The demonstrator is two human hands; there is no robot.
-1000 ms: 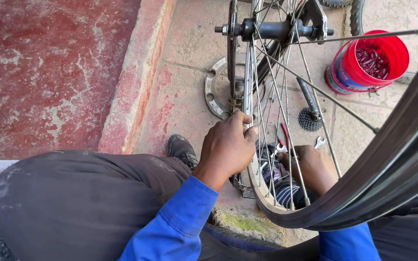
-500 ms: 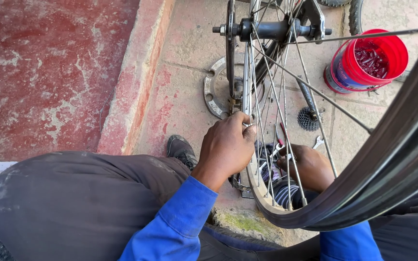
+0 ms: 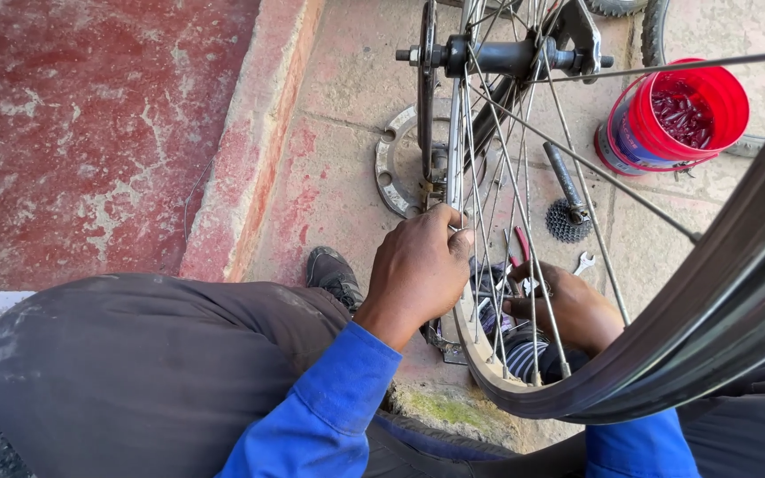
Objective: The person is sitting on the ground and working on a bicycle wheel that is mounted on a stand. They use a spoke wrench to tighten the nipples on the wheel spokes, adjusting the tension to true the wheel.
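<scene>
Spoke work is in hand. The left hand (image 3: 418,270) grips the bicycle wheel (image 3: 489,230) at its rim, fingers clenched over it. The right hand (image 3: 568,305) reaches among the spokes (image 3: 524,159); what its fingers hold, I cannot tell. The wheel stands upright between the knees, hub (image 3: 502,57) grimy. The next move likely calls for a steady rim.

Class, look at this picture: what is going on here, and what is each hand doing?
A seated person in blue sleeves works on a spoked bicycle wheel held upright over a paved floor. The left hand grips the rim from outside; the right hand reaches between the spokes from the other side. A red bucket, a small spanner and a cog set lie beyond.
</scene>
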